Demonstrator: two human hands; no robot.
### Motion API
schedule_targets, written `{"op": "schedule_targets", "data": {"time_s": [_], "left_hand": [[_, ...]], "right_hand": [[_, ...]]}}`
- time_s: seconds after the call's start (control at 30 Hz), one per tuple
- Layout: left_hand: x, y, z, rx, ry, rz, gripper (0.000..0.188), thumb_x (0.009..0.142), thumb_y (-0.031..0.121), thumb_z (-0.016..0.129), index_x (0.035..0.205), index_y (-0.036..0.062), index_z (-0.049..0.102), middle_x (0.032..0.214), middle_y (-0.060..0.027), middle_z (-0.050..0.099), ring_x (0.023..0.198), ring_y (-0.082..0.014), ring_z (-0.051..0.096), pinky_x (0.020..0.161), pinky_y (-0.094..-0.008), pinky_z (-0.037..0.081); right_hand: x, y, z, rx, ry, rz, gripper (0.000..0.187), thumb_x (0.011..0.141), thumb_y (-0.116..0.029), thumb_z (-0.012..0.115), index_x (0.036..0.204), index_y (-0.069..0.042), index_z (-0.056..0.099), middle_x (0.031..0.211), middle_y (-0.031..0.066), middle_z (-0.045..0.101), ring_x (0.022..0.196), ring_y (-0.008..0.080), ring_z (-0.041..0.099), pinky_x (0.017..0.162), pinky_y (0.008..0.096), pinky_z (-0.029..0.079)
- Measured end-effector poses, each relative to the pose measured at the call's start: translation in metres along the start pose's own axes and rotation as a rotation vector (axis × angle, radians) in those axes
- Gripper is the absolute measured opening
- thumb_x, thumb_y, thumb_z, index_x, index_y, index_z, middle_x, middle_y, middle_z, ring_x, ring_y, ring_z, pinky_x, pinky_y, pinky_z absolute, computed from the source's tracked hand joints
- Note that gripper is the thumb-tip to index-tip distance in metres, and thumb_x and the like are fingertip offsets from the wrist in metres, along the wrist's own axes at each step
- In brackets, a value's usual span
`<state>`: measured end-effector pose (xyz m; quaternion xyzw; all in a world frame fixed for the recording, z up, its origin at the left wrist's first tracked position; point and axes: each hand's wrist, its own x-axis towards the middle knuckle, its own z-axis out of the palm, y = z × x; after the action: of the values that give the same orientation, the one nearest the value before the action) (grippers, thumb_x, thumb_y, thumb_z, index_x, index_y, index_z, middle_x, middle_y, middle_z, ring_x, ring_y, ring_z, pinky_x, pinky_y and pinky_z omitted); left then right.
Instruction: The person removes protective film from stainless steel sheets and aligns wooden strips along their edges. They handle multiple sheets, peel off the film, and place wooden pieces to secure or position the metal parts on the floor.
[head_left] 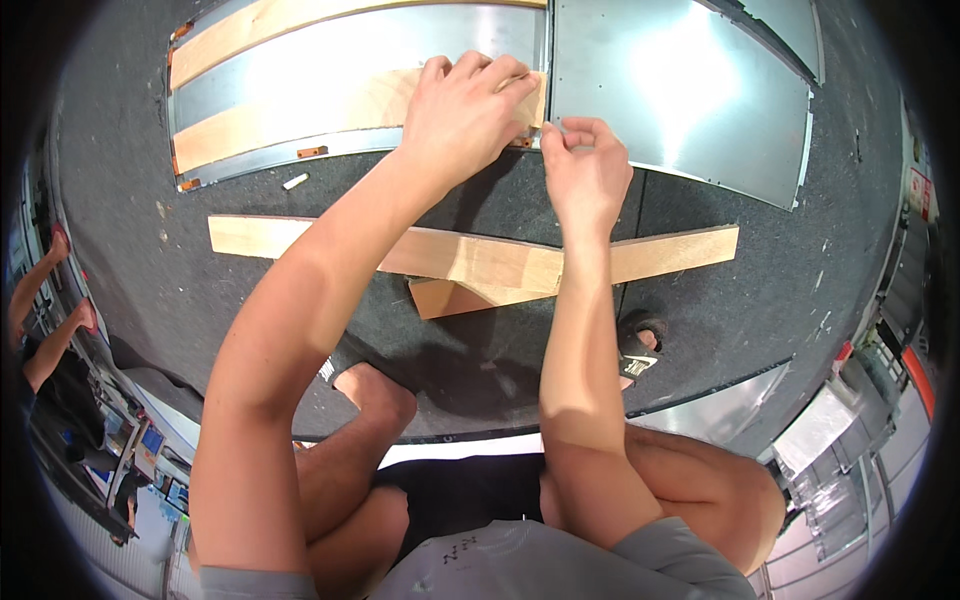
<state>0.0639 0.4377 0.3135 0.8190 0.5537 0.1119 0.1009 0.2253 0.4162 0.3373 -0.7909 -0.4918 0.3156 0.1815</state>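
My left hand (pixel 465 110) lies over the right end of a pale wooden board (pixel 300 120), fingers curled toward its far edge. This board lies inside a shallow metal panel (pixel 400 45) with a raised rim. My right hand (pixel 588 175) is closed in a pinch by the panel's near right corner, just beside the board's end. Whatever its fingertips hold, if anything, is too small to make out. A second wooden board (pixel 240 42) runs along the panel's far side. Small orange blocks (pixel 312 152) sit on the rim.
Another metal panel (pixel 690 100) adjoins on the right. Nearer me, loose wooden boards (pixel 470 255) lie crossed on the dark work surface (pixel 130 250), under my forearms. A small white piece (pixel 295 181) lies left of them. Another person's arms (pixel 50 300) show at far left.
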Motion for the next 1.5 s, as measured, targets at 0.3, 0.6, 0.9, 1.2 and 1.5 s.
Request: {"op": "schedule_targets", "data": {"time_s": [0.3,0.6,0.9,1.2,1.5], "left_hand": [[-0.002,-0.002,0.004,-0.006,0.013,-0.015,0.054,0.086,0.031,0.087,0.137,0.0206,0.073,0.136,0.0082,0.066,0.123,-0.0198,0.063,0.105,-0.0485,0.049],[-0.003,-0.004,0.004,0.041,0.021,0.021,0.052,0.088,0.033,0.085,0.137,0.0183,0.074,0.13,0.0045,0.067,0.123,-0.0177,0.063,0.103,-0.0492,0.048],[-0.005,-0.008,0.005,0.049,0.032,0.037,0.053,0.088,0.033,0.084,0.138,0.0185,0.073,0.129,0.0031,0.066,0.123,-0.0186,0.063,0.101,-0.0473,0.049],[-0.005,-0.006,0.005,0.055,0.068,0.037,0.052,0.087,0.029,0.087,0.135,0.0193,0.072,0.129,0.0021,0.066,0.12,-0.0203,0.065,0.1,-0.0486,0.049],[-0.003,-0.004,0.008,-0.05,0.1,0.013,0.056,0.081,0.029,0.09,0.133,0.0163,0.072,0.137,0.0008,0.067,0.13,-0.0225,0.062,0.113,-0.0484,0.044]], "right_hand": [[0.027,0.013,-0.004,0.032,-0.25,0.039,0.036,0.087,-0.024,0.088,0.108,0.005,0.08,0.095,0.0139,0.082,0.085,0.0189,0.077,0.077,0.032,0.06],[0.037,0.019,-0.003,0.067,-0.303,0.027,0.032,0.089,-0.02,0.086,0.108,0.005,0.08,0.094,0.0144,0.082,0.084,0.0187,0.076,0.076,0.0314,0.06],[0.035,0.019,-0.001,0.048,-0.269,0.045,0.025,0.087,-0.021,0.084,0.104,-0.004,0.084,0.099,0.0139,0.084,0.09,0.0253,0.08,0.082,0.0379,0.063],[0.035,0.022,-0.003,0.092,-0.306,-0.014,0.036,0.09,-0.021,0.085,0.113,0.006,0.079,0.099,0.0162,0.082,0.088,0.0208,0.078,0.078,0.033,0.062],[0.029,0.015,-0.004,0.037,-0.292,0.041,0.035,0.088,-0.02,0.084,0.114,0.004,0.08,0.101,0.0152,0.082,0.09,0.0201,0.078,0.08,0.0323,0.061]]}}
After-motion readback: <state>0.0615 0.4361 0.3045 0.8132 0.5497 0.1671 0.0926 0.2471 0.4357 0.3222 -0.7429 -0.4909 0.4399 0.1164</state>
